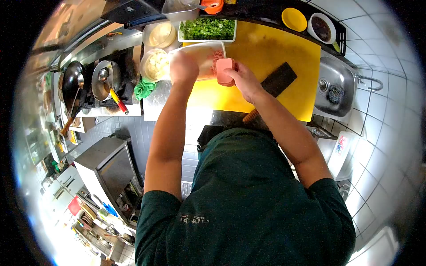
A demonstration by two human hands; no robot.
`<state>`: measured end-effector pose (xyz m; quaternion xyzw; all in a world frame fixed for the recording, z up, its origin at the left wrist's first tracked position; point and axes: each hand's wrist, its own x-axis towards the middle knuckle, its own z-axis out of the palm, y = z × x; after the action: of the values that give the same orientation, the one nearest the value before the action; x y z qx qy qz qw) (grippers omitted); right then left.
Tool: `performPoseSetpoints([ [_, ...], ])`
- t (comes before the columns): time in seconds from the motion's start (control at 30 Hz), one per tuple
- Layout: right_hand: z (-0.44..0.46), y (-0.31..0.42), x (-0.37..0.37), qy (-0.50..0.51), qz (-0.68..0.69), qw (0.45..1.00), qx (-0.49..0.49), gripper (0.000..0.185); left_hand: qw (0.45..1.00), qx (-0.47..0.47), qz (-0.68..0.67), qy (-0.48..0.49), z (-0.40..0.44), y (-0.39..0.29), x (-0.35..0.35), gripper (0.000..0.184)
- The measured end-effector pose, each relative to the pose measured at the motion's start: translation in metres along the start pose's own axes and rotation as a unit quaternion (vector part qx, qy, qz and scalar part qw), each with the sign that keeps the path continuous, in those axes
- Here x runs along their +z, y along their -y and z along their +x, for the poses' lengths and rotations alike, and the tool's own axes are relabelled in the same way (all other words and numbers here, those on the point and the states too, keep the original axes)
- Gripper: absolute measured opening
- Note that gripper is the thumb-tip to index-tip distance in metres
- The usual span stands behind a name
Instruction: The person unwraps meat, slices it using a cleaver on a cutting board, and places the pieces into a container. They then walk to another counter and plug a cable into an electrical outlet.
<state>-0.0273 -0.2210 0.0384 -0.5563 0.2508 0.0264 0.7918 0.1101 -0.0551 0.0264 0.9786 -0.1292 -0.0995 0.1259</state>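
Over a yellow cutting board (262, 40), my right hand (244, 79) holds a stack of pink slices (225, 71), perhaps sliced meat, at the right end of a clear rectangular container (205, 62). Small pink pieces (217, 57) lie inside that container. My left hand (183, 67) is blurred by motion above the container's left end, so its fingers and anything in them cannot be made out. To the right on the board rests a cleaver (279, 80) with a dark blade and a wooden handle.
Behind stands a tray of chopped greens (207, 29). Left are bowls of pale food (157, 64), a green cloth (144, 89) and pans (105, 80) on the stove. A sink (333, 88) is at the right, a yellow dish (294, 20) and a white bowl (321, 28) at the back right.
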Motion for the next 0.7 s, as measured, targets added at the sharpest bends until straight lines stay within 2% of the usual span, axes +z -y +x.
performPoseSetpoints([
  [0.03, -0.003, 0.007, 0.004, 0.001, -0.008, 1.0, -0.001, 0.023, 1.0, -0.012, -0.001, -0.002, 0.001, 0.01, 0.005, 0.053],
  [0.1, -0.009, 0.028, 0.016, 0.007, -0.025, 1.0, -0.002, 0.02, 1.0, -0.001, 0.02, -0.009, -0.001, 0.018, 0.005, 0.036],
  [0.17, 0.003, 0.016, 0.023, -0.025, -0.073, 0.996, -0.034, 0.02, 0.999, -0.006, 0.044, -0.005, -0.008, 0.013, -0.002, 0.026],
  [0.2, 0.008, 0.01, 0.025, -0.041, -0.098, 0.993, -0.05, 0.021, 0.998, 0.034, 0.05, -0.03, -0.007, 0.024, 0.008, 0.03],
  [0.3, 0.005, 0.044, 0.053, -0.071, -0.169, 0.981, -0.058, 0.029, 0.989, 0.069, 0.12, -0.051, -0.025, 0.011, -0.028, 0.036],
  [0.4, 0.028, 0.038, 0.075, -0.101, -0.215, 0.969, -0.072, 0.034, 0.984, 0.076, 0.103, -0.12, -0.039, 0.031, -0.034, 0.043],
  [0.5, 0.073, -0.01, 0.09, -0.166, -0.242, 0.954, -0.057, 0.039, 0.98, 0.075, 0.068, -0.171, -0.051, 0.049, -0.031, 0.045],
  [0.6, 0.086, -0.013, 0.095, -0.104, -0.419, 0.901, -0.037, 0.036, 0.984, 0.062, 0.052, -0.159, -0.059, 0.062, -0.03, 0.046],
  [0.7, 0.091, -0.033, 0.092, -0.111, -0.472, 0.869, -0.097, 0.029, 0.983, 0.073, 0.024, -0.164, -0.066, 0.07, -0.028, 0.046],
])
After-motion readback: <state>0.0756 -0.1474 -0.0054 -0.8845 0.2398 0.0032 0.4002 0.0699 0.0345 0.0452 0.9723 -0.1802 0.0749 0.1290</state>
